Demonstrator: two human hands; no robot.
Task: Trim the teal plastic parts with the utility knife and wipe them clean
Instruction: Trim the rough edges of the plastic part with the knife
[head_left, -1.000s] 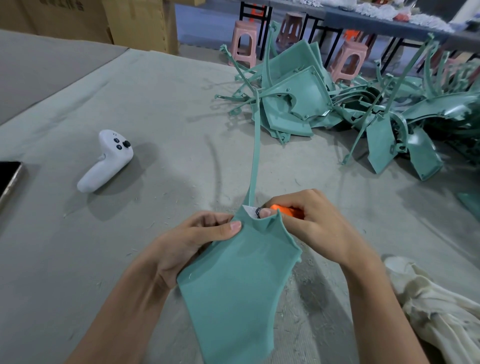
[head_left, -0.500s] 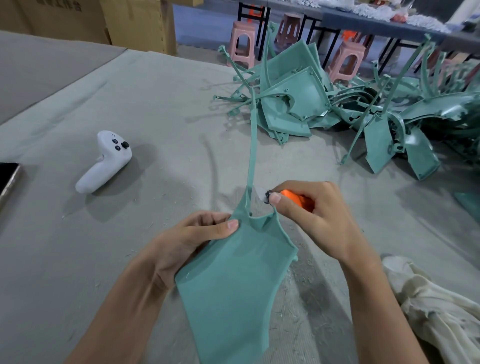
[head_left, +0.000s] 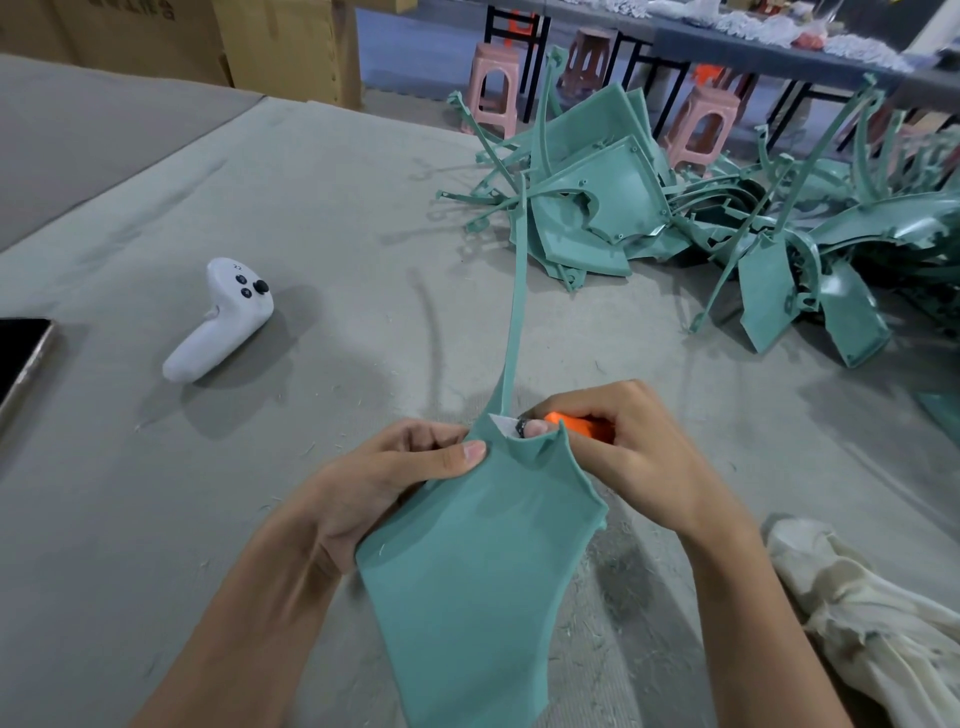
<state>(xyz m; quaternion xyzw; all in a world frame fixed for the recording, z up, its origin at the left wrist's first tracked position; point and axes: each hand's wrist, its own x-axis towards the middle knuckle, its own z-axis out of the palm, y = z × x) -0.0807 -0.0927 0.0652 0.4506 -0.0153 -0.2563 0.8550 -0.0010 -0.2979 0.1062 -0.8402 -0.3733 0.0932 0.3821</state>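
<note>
Head view: the teal part (head_left: 478, 561) is held over the table (head_left: 311, 208). The left hand (head_left: 384, 478) pinches its upper edge and the right hand (head_left: 623, 452) grips the utility knife (head_left: 576, 423) at its top notch. The part is flat and matte with a long thin stem. Half a second ago the knife sat higher.

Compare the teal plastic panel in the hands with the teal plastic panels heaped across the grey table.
The held panel is gripped by the left hand, met by the orange utility knife in the right hand; the heaped panels lie tangled. The held panel shows a plain face; one heaped panel a rimmed face. Both carry long stems.
</note>
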